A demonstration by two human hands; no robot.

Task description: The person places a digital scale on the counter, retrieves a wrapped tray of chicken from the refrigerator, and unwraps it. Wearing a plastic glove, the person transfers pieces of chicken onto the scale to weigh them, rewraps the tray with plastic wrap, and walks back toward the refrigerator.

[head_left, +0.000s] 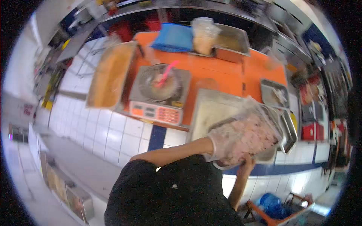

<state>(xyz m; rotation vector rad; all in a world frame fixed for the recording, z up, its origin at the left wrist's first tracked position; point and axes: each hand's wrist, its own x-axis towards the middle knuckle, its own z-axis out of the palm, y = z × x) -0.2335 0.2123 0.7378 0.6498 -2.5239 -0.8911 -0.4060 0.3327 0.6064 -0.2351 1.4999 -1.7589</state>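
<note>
A clear container [277, 126] filled with a pale pink, dark-flecked food mixture [254, 135] is tilted in front of me. My left hand [223, 142], in a loose see-through plastic glove, is against the left side of the mixture; its fingers are blurred and partly hidden. My bare right hand [247, 164] grips the container's near edge. Beneath and beyond it lies a large metal tray [200, 109] with a pale layer inside. To its left, a digital scale [158, 113] carries a bowl [145, 88] with a pink utensil [166, 73] in it.
The orange table [222, 69] also bears a long tray of orange-brown food [109, 77], a blue bag [173, 37], a clear bag of yellowish food [203, 37] and a deep metal pan [247, 45]. A smaller metal tray [264, 90] sits at the right edge.
</note>
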